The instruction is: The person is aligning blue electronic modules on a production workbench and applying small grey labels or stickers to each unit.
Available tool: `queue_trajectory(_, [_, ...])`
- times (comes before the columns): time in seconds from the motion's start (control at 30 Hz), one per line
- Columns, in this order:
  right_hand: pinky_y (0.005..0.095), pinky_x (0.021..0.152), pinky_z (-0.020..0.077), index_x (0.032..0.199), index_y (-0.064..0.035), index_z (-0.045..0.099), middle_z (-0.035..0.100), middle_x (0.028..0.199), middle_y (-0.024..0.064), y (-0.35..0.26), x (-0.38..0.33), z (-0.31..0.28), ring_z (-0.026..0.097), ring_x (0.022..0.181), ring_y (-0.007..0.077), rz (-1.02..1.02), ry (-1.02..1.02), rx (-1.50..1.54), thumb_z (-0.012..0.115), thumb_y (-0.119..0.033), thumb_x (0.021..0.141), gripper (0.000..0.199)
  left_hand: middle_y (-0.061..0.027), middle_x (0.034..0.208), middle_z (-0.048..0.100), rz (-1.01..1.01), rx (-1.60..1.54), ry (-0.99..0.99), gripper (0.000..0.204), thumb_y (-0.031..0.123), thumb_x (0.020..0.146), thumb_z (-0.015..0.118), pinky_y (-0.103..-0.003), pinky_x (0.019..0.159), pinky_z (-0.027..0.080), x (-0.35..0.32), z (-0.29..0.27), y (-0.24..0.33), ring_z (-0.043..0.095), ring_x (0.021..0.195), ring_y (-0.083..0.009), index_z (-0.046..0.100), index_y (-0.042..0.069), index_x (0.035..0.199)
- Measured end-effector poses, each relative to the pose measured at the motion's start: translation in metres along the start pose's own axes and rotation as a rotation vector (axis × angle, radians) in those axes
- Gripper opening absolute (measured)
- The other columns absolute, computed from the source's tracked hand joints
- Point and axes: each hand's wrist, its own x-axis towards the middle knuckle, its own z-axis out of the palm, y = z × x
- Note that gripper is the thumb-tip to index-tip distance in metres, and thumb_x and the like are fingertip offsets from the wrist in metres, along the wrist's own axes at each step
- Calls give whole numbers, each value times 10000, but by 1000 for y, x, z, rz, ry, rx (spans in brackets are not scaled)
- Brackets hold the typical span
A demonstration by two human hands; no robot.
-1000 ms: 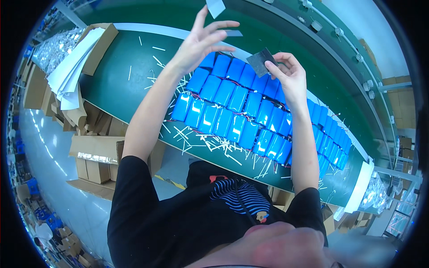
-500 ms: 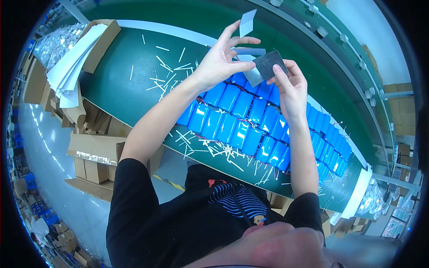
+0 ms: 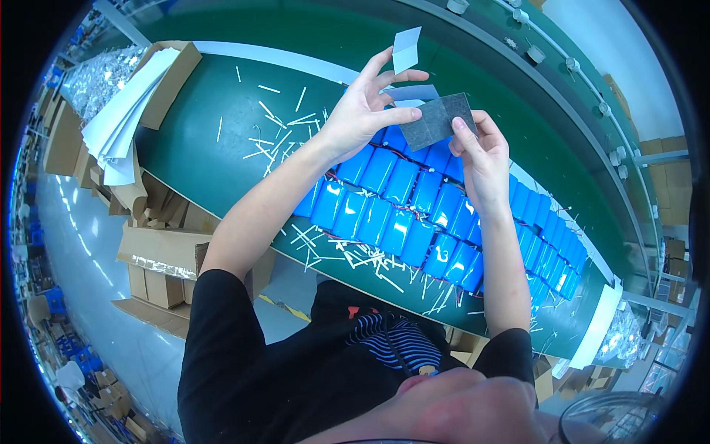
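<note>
Green workbench (image 3: 200, 148), cardboard boxes (image 3: 159, 259) beside it, glossy grey floor (image 3: 89, 259) reflecting lights

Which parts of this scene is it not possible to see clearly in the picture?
- Head view: the underside of the dark grey rectangular pad faces away from the camera.
- The blue wrapped battery packs are partly covered by the left hand and right hand.
- The silvery parts in the cardboard box are too small to identify.

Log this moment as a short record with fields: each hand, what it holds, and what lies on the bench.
left hand: pinches a white paper strip and the left edge of the grey pad
right hand: grips the grey pad at its right edge
below the hands: rows of blue battery packs
bench: green, strewn with white paper slivers
left end of the bench: cardboard box of white sheets
</note>
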Motion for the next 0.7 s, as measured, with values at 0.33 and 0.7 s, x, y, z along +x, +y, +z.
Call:
queue_trajectory(0.33, [225, 604, 367, 1156, -55, 638, 549, 703, -20, 0, -4, 3, 430, 595, 64, 21, 3, 33, 661, -122, 1028, 147, -214, 1460, 540, 19, -20, 19, 970, -21, 856, 780, -496, 1090, 506, 2, 0, 3, 601, 1257, -359, 220, 105, 1637])
queue_trajectory(0.7, [228, 618, 413, 1221, -44, 637, 606, 732, 15, 13, 5, -25, 527, 632, 83, 36, -138, 470, 616, -101, 1044, 187, -173, 1491, 539, -58, -88, 136, 889, -44, 879, 744, -487, 1100, 499, 2, -10, 4, 573, 1319, -345, 277, 105, 1620])
